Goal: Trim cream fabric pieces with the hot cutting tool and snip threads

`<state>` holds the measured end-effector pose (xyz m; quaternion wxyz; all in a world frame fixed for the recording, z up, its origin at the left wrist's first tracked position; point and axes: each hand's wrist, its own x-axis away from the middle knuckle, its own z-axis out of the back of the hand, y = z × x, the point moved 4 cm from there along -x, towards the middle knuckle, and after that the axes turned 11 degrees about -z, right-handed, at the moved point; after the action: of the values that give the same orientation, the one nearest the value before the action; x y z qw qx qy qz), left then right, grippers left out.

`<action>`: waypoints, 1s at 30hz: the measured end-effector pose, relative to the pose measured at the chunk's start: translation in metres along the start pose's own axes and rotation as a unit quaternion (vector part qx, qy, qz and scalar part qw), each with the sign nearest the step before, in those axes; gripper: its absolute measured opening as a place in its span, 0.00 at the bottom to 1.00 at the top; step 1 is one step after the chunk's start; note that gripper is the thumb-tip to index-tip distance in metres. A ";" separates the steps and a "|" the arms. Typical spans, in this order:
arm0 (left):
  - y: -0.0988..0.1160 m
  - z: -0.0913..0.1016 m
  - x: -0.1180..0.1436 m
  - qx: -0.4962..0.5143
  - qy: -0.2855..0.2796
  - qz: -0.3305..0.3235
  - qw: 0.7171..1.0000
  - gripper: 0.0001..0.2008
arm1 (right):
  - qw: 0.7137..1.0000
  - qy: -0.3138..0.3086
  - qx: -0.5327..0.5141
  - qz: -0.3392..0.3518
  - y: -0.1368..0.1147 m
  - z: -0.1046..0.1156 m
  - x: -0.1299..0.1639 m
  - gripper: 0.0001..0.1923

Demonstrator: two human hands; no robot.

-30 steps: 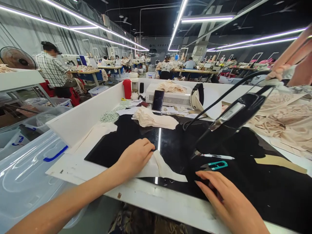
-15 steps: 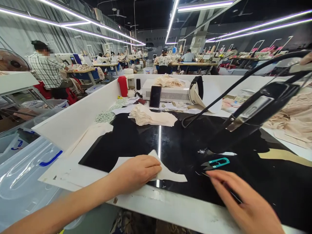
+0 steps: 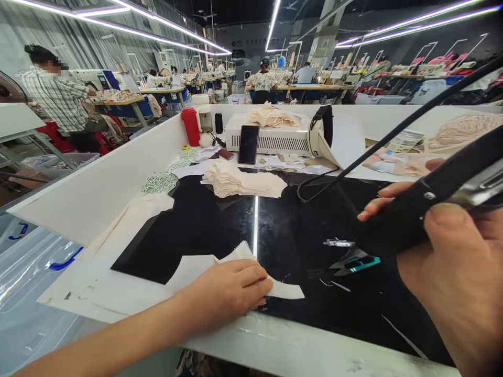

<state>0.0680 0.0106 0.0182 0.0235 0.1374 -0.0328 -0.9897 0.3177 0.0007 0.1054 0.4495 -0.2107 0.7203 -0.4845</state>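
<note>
If L hand [image 3: 236,285] slips, the thin, cream, curve-edged fabric piece [image 3: 290,291] could shift/crease; if R hand [image 3: 451,262] dips, its black, metal-fitted handheld tool [image 3: 408,214] could knock the teal-handled metal snips [image 3: 363,263] nearby. L fingers together on fabric; thumb hidden, can't tell if pinching. R fingers + thumb clamped round tool. Fabric's at near edge of glossy black surface [image 3: 306,235], approx. mid, pointed top, narrow tail twd R, centre covered.
</note>
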 end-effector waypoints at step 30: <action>0.002 -0.003 0.001 0.017 0.030 0.035 0.999 0.13 | 0.982 -0.090 -0.133 -0.098 0.013 -0.072 0.057 0.24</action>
<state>0.0679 0.0082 0.0153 0.0571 0.1657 -0.0542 -0.9830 0.2291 0.0011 0.0773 0.4306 -0.3811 0.7106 -0.4054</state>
